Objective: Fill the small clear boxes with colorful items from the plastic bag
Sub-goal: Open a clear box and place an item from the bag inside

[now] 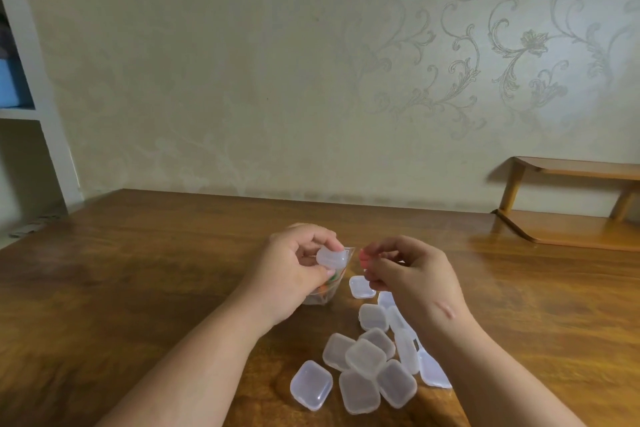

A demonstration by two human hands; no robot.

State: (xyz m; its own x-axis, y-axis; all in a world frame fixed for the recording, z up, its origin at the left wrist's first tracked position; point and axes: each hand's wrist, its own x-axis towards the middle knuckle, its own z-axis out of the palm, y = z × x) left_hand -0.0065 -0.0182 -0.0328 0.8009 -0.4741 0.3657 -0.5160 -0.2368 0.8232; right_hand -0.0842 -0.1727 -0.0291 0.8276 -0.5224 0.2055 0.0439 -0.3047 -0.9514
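Note:
My left hand (298, 262) grips one small clear box (331, 257) above the table. Under that hand lies the plastic bag (323, 291), with orange and green items showing through it. My right hand (412, 274) pinches a small red-pink item (364, 255) between thumb and fingertips, just right of the held box. Several more small clear boxes (363, 357) lie shut in a loose pile on the wooden table near my right forearm. One clear box (361, 286) sits apart beneath my right fingers.
The brown wooden table (138, 288) reaches back to a patterned wall. A low wooden shelf (571, 204) stands at the back right corner. A white shelving unit (38, 121) rises at the far left.

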